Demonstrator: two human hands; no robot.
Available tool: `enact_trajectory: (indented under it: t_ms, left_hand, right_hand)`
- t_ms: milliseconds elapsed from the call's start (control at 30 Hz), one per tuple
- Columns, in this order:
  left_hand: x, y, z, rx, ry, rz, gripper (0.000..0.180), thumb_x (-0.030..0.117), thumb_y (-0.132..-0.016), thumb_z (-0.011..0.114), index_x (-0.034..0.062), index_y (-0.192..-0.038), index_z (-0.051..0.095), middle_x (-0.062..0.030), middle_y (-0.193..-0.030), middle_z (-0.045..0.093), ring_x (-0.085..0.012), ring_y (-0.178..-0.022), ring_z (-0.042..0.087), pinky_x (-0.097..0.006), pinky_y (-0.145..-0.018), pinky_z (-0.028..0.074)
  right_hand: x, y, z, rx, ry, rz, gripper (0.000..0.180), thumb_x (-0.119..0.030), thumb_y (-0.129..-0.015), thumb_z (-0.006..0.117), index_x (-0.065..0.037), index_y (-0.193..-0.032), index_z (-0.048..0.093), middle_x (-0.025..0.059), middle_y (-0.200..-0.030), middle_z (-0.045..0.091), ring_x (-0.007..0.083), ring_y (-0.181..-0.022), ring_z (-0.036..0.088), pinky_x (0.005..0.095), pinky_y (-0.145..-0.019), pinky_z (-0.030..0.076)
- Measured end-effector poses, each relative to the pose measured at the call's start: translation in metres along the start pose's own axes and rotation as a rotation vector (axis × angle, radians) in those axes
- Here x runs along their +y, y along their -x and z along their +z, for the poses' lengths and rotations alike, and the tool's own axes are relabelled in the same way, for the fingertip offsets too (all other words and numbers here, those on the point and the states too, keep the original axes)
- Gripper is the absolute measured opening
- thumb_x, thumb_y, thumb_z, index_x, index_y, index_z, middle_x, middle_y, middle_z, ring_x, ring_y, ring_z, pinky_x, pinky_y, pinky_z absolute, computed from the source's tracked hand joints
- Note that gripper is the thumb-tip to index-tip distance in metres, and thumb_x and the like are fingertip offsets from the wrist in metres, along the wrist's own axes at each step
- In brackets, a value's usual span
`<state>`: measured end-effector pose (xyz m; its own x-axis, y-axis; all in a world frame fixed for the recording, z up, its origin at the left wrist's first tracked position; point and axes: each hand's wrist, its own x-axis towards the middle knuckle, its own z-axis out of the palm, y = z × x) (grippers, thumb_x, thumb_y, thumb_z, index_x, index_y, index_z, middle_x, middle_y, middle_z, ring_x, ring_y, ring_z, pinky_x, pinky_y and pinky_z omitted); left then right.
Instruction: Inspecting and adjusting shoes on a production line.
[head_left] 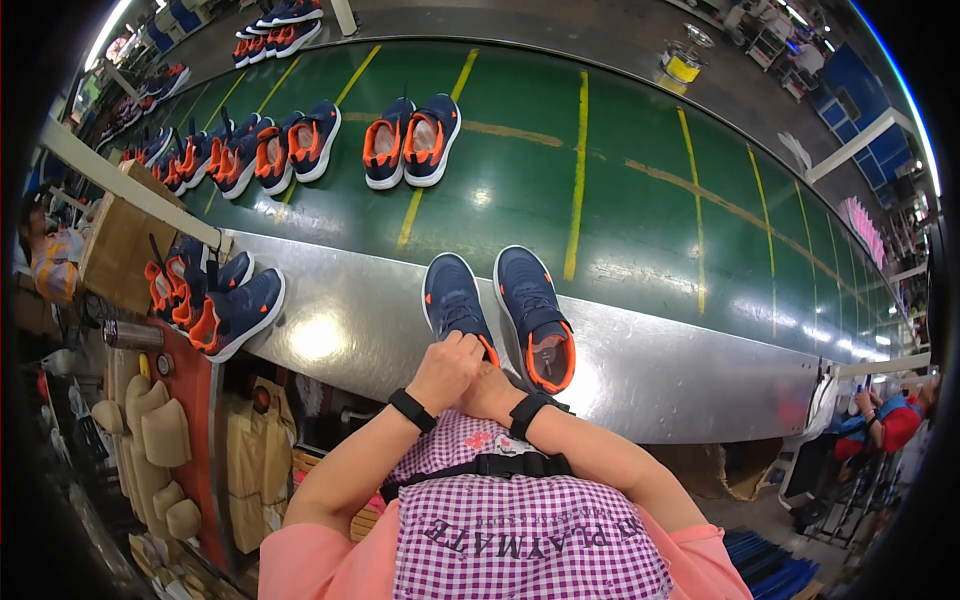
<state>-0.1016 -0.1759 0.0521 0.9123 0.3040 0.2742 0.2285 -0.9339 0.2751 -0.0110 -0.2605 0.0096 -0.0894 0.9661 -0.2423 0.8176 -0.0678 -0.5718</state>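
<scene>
Two navy sneakers with orange lining lie on the metal ledge before me, toes pointing away. At the heel end of the left sneaker [455, 290], both my hands meet. My left hand [450, 370] is closed, its fingers pinched at that sneaker's opening. Close against it, my right hand [488, 393] has curled fingers at the heel, partly hidden behind the left. The exact part they grip cannot be seen. Untouched beside them stands the right sneaker [533, 310], strap across its top, its opening facing me.
Beyond the metal ledge [650, 375] runs a green conveyor belt [520, 190] with yellow lines. A pair of sneakers [425, 145] and a row of more sneakers [235, 160] sit on it. Several sneakers [240, 310] cluster at the ledge's left end, near beige shoe forms [150, 440]. Co-workers are at both sides.
</scene>
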Motion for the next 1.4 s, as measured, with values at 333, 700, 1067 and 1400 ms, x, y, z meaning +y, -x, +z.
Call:
enact_trajectory:
  t_ms: [333,700,1067,1400]
  left_hand:
    - [-0.007,0.022,-0.004,0.199,0.374,-0.374,0.041,0.012,-0.068,0.072,0.0048,-0.106,0.06,-0.0109,-0.098,0.058,-0.029,-0.094,0.056,-0.037,-0.079,0.048]
    - [0.001,0.017,0.021,0.166,0.153,-0.442,0.057,0.02,-0.071,0.073,-0.0006,-0.119,0.052,-0.0132,-0.114,0.054,-0.0304,-0.104,0.052,-0.037,-0.087,0.046]
    - [0.002,0.017,0.009,0.32,0.175,-0.403,0.05,0.017,-0.073,0.072,0.0057,-0.119,0.054,-0.0087,-0.11,0.055,-0.03,-0.102,0.052,-0.042,-0.09,0.042]
    - [-0.001,0.01,0.008,0.237,0.087,-0.184,0.028,0.009,-0.07,0.068,0.0088,-0.098,0.064,-0.0038,-0.092,0.055,-0.0228,-0.084,0.055,-0.036,-0.074,0.044]
  right_hand:
    - [-0.007,0.025,-0.05,-0.02,-0.169,0.031,0.033,-0.017,-0.082,0.061,0.001,-0.109,0.053,0.0208,-0.104,0.059,0.0353,-0.099,0.058,0.0427,-0.082,0.047]
    - [0.017,0.081,-0.077,0.093,0.256,0.127,0.081,-0.026,-0.068,0.077,-0.029,-0.139,0.038,0.0171,-0.092,0.057,0.0328,-0.088,0.058,0.0397,-0.074,0.047]
    - [0.022,0.064,-0.061,0.175,0.208,0.051,0.068,-0.026,-0.067,0.078,-0.03,-0.129,0.049,0.0185,-0.095,0.053,0.036,-0.094,0.054,0.0388,-0.071,0.05]
    - [0.018,0.046,-0.04,0.189,0.146,0.004,0.044,-0.003,-0.076,0.057,-0.017,-0.118,0.057,0.0188,-0.087,0.056,0.0351,-0.084,0.059,0.0403,-0.066,0.051]
